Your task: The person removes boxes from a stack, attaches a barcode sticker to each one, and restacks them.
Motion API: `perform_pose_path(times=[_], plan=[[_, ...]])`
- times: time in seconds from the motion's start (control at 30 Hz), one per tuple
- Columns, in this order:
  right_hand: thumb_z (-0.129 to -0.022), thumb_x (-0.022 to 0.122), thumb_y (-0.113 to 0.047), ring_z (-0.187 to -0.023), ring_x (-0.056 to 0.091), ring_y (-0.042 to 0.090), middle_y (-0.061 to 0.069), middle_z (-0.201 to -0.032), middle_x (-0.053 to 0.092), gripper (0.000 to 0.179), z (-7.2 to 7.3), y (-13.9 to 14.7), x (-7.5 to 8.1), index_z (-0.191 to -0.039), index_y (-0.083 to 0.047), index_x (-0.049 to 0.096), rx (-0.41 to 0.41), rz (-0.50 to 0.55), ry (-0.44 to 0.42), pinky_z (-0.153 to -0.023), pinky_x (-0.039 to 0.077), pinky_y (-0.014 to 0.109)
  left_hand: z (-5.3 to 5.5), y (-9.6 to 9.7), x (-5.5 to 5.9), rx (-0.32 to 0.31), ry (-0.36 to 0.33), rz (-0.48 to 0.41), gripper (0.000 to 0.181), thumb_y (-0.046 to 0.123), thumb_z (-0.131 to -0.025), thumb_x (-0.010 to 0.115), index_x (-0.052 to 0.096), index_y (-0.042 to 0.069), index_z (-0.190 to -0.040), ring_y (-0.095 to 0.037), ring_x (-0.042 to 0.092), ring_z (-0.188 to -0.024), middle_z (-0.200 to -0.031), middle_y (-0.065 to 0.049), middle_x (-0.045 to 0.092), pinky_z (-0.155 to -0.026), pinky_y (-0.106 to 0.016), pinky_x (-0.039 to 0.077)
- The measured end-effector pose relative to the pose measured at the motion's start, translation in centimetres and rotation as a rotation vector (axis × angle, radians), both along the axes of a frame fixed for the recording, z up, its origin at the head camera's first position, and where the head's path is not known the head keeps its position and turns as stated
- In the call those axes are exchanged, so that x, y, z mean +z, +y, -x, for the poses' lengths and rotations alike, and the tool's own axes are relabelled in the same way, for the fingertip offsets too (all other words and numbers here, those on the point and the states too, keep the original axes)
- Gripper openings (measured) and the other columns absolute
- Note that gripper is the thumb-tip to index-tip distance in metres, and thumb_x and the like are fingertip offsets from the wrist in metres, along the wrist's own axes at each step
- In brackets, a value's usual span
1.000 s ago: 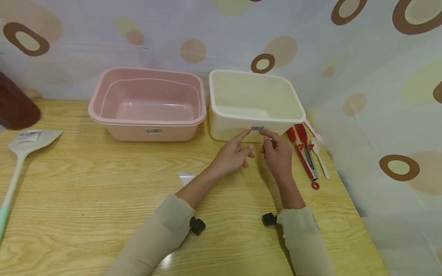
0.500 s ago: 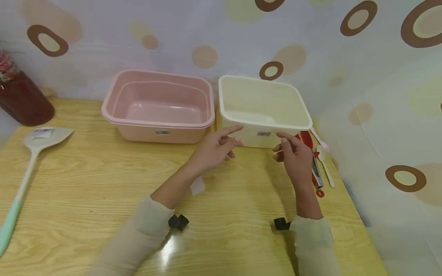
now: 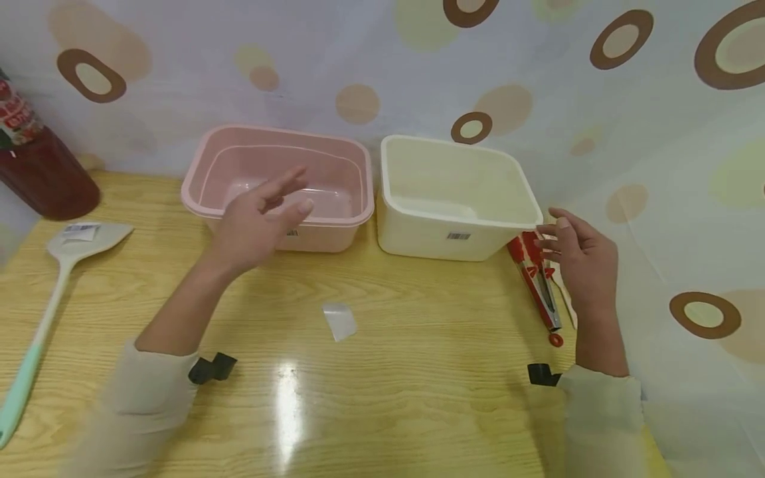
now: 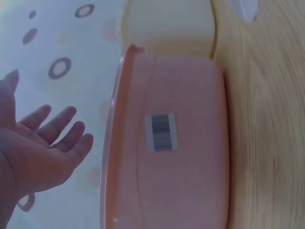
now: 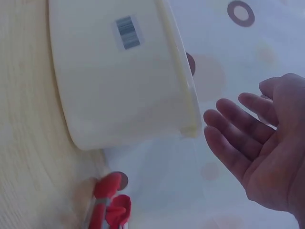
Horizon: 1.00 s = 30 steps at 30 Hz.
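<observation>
A pink plastic basin (image 3: 281, 232) stands against the wall, its barcode sticker facing front. In the head view my left hand (image 3: 254, 222) overlaps its front rim, fingers loosely extended and nothing held; the left wrist view has the hand (image 4: 45, 143) apart from the basin's wall. To the right stands a cream plastic bin (image 3: 424, 238), also with a barcode sticker. My right hand (image 3: 582, 262) is by that bin's front right corner, palm turned inward and fingers relaxed. It holds nothing and partly hides a pale spoon (image 3: 564, 295) and the red-and-steel tongs (image 3: 540, 285) beneath.
A large pale spatula (image 3: 60, 275) with a mint handle lies at the left, a label on its blade. Behind it leans a jar of dark red contents (image 3: 48, 176). A small clear plastic piece (image 3: 339, 321) lies mid-table. The patterned wall sheet (image 3: 657, 219) closes off the back and right.
Both hands have moved apart from the cream bin's front: the left one leftward to the pink basin, the right one rightward past the bin's corner. The head view has shifted slightly left.
</observation>
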State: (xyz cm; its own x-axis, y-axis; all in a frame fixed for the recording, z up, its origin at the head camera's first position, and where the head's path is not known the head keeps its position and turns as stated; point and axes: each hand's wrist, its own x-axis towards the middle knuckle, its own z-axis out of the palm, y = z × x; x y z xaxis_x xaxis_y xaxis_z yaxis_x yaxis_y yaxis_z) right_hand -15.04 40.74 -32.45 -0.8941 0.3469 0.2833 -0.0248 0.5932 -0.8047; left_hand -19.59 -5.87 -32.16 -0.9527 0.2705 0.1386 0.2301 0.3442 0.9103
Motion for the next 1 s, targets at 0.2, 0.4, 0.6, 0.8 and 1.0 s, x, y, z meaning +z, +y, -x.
perform_pose_path(times=[0.2,0.4,0.6,0.8,1.0], plan=[[-0.106,0.049,-0.041,-0.095,0.066,-0.011,-0.013,-0.122,0.071,0.041,0.7,1.7,0.7,-0.142,-0.027,0.060,-0.060,-0.026,-0.047,-0.078,0.052,0.006,0.7,-6.6,0.3,0.130,0.005,0.138,0.065,0.058,-0.099,0.055,0.024,0.052,-0.156,-0.032,0.020,-0.156,-0.164,0.008,0.035,-0.120,-0.069,0.019],[-0.105,0.047,-0.048,-0.118,0.063,0.000,0.000,-0.147,0.059,0.045,1.4,2.5,1.0,-0.148,-0.035,0.053,-0.076,-0.063,-0.127,-0.091,0.052,0.012,1.6,-11.8,-0.4,0.244,-0.035,0.217,0.068,0.061,-0.098,0.053,0.014,0.058,-0.154,-0.031,0.009,-0.159,-0.167,0.010,0.024,-0.118,-0.072,0.013],[-0.103,0.044,-0.055,-0.132,0.054,0.013,0.001,-0.160,0.044,0.048,2.6,3.3,0.5,-0.150,-0.046,0.043,-0.041,-0.057,-0.222,-0.098,0.053,0.020,2.5,-14.6,-1.6,0.268,-0.043,0.234,0.069,0.059,-0.100,0.049,0.009,0.055,-0.156,-0.034,0.006,-0.158,-0.169,0.004,0.016,-0.121,-0.070,0.009],[-0.105,0.038,-0.055,-0.150,0.035,0.034,0.011,-0.167,0.029,0.055,4.1,3.9,-0.4,-0.157,-0.048,0.024,0.077,-0.061,-0.291,-0.112,0.044,0.049,3.8,-15.1,-2.8,0.216,-0.103,0.135,0.073,0.058,-0.101,0.049,0.002,0.056,-0.156,-0.040,0.006,-0.157,-0.171,0.000,0.003,-0.121,-0.068,0.011],[-0.105,0.037,-0.056,-0.152,0.027,0.043,0.018,-0.169,0.015,0.065,5.5,3.9,-1.0,-0.161,-0.044,0.009,0.186,0.042,-0.341,-0.113,0.036,0.063,5.2,-14.7,-4.1,0.186,-0.164,0.084,0.078,0.059,-0.100,0.049,-0.006,0.054,-0.156,-0.047,0.009,-0.155,-0.171,-0.008,-0.002,-0.115,-0.073,0.020]])
